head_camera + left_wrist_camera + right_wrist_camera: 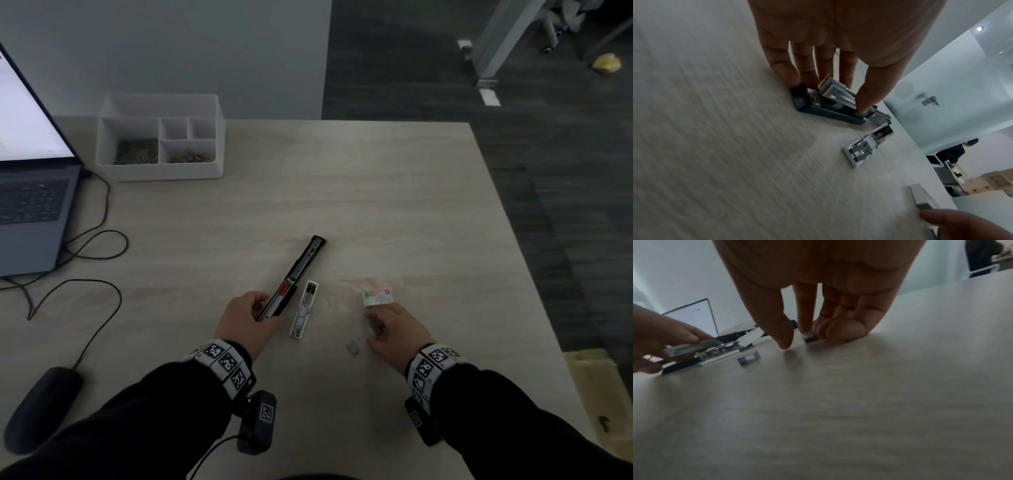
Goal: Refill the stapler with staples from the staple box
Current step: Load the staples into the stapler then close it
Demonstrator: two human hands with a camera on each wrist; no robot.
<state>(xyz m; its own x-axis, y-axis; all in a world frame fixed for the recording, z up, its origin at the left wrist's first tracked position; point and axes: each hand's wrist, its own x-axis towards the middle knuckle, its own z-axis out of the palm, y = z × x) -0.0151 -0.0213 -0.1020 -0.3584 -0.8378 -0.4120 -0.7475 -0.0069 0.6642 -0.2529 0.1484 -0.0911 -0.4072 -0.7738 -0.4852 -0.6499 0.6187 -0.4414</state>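
The black stapler [301,267] lies swung open on the desk, its metal magazine [840,94] exposed. My left hand [260,308] grips its near end, fingers on one side and thumb [863,105] on the rail. A white and silver part [303,310] lies just right of it. The small staple box [378,297] sits beyond my right hand [380,329]. That hand is down on a staple strip [809,338]: the index fingertip is on it, the curled fingers lie against it, and the thumb [785,340] is slightly apart. A short loose staple piece [352,347] lies near the wrist.
An open laptop [30,192] stands at the far left with cables [96,240] trailing across the desk. A white divided organizer [161,137] sits at the back, a dark mouse [41,407] at the near left. The desk's right edge [513,240] drops to dark floor.
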